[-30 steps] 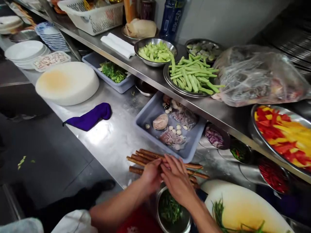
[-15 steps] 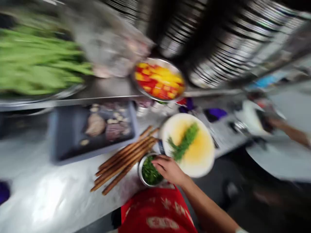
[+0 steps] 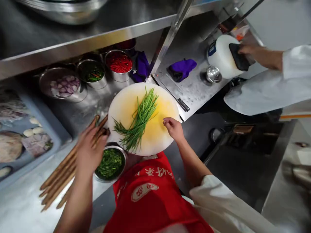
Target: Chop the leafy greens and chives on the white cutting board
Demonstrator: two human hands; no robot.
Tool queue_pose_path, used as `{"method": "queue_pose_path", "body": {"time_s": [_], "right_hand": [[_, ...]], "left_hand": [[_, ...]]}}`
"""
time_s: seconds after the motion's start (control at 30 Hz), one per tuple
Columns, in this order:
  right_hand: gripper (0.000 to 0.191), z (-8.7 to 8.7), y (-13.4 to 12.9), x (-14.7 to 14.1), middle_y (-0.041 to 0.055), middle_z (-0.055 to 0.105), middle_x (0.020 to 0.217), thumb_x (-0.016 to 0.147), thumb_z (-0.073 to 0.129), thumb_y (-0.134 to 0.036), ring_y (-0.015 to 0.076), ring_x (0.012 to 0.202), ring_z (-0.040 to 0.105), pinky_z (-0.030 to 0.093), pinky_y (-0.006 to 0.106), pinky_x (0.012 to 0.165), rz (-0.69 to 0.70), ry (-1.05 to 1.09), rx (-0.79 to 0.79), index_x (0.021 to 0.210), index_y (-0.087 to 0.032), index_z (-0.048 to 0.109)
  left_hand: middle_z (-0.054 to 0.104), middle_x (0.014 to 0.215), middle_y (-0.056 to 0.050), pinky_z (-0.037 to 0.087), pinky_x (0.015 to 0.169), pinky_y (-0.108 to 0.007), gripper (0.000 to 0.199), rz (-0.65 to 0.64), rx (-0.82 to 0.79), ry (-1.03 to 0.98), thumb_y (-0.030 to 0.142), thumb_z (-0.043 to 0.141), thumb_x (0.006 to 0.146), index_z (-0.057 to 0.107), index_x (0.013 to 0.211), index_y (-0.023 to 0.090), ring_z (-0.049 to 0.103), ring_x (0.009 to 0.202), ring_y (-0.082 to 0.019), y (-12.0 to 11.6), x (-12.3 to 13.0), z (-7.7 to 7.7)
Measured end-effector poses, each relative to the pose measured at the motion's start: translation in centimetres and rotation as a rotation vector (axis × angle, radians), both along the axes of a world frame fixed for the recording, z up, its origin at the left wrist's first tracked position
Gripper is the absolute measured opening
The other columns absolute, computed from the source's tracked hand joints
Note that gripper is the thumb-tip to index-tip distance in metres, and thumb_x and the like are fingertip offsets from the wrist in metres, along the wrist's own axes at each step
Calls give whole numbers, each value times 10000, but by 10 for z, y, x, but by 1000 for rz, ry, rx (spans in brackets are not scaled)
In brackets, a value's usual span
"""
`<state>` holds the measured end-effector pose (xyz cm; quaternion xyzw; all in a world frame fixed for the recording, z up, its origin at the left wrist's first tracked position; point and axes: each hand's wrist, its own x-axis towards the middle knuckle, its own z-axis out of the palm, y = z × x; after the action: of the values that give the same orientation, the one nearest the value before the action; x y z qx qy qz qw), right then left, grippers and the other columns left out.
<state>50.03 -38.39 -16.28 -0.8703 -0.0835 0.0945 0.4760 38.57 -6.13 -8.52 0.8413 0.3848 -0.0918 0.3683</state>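
My left hand [image 3: 89,150], smeared by motion, is over a bundle of long brown root-like sticks [image 3: 62,173] lying on the metal counter. Whether its fingers grip them does not show. Fingers curled closed, my right hand [image 3: 174,128] hovers at the right side of a round white cutting board [image 3: 167,97] with a yellow stain; nothing shows in its fingers. Long green chives [image 3: 139,124] lie in a loose pile on the board. Between the sticks and the board's near edge stands a metal bowl [image 3: 124,164] of chopped greens [image 3: 110,163].
Metal pots of sliced onion [image 3: 64,86], green peppers [image 3: 93,72] and red chillies [image 3: 119,62] stand under a steel shelf [image 3: 97,43]. A grey tray [image 3: 52,126] is at left. Beyond the board lie a black-handled knife [image 3: 184,105] and purple cloth [image 3: 183,68]. A co-worker's hand [image 3: 249,50] holds a dark cleaver [image 3: 236,58].
The view has swung toward the right. My right hand has left the bowl of chopped greens and moved to the board's right side. My left hand has come into view over the sticks.
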Motion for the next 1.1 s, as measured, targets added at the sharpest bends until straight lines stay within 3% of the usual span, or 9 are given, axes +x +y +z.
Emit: {"method": "queue_pose_path", "body": {"time_s": [0.1,0.2,0.4,0.5,0.63,0.77,0.87,0.97,1.1], "right_hand": [[321,-31,-53,64,110,721,985,885,488,-367,240,894,664,531,389,861,-95,-80,-61,1035,-168,689],[389,-60,-96,121,176,656,1146,873,467,-311,300,1075,600,472,465,979,-136,-167,-256,1163,-132,653],[640,-98,-128,173,259,497,1359,876,530,-323,390,1213,473,387,534,1037,30,-108,-613,1454,-56,468],[637,-98,-128,188,243,543,1275,885,509,-235,368,1152,516,413,514,1003,204,-124,-627,1499,-88,429],[771,-75,-127,217,190,624,1060,748,577,-135,297,913,609,485,439,851,341,57,-589,1497,-86,404],[638,-35,-130,224,13,607,711,726,552,-186,194,617,577,494,326,625,289,281,-220,1364,-172,523],[430,-9,-127,209,-65,515,567,750,544,-256,148,481,507,444,268,490,261,402,148,1176,-209,581],[288,9,-115,191,-89,503,560,756,596,-291,117,444,481,429,244,456,274,446,359,1036,-230,569],[263,22,-93,171,-104,496,557,759,628,-284,108,436,477,428,234,442,262,498,462,1006,-243,548]], "left_hand": [[362,1605,-165,288,1237,-513,793,-284,256,-85,521,656,863,446,1492,86,273,1513,-349,-72,51,-25],[297,1600,-285,252,1209,-601,845,-366,473,-24,570,564,903,395,1497,-6,241,1503,-446,-137,95,-54],[219,1662,-178,158,1218,-629,611,-566,658,-29,415,477,975,412,1539,188,179,1528,-427,-218,88,-72],[239,1656,-175,151,1219,-627,591,-518,692,-9,384,421,996,393,1554,190,177,1535,-402,-216,87,-73],[234,1654,-190,145,1216,-633,631,-397,730,42,394,411,995,348,1573,150,166,1538,-395,-201,101,-72],[231,1668,-131,123,1243,-576,583,-591,637,-7,399,440,986,423,1535,202,141,1554,-346,-200,94,-67],[318,1624,-175,186,1239,-525,589,-354,666,-73,431,413,994,441,1505,138,214,1535,-311,-190,74,-61],[498,1486,-180,310,1182,-461,540,-156,649,-103,446,417,991,527,1413,127,411,1414,-283,-167,54,-57],[646,1250,-132,407,1073,-411,402,-354,507,-77,416,450,979,663,1219,174,556,1198,-268,-141,47,-56]]}}
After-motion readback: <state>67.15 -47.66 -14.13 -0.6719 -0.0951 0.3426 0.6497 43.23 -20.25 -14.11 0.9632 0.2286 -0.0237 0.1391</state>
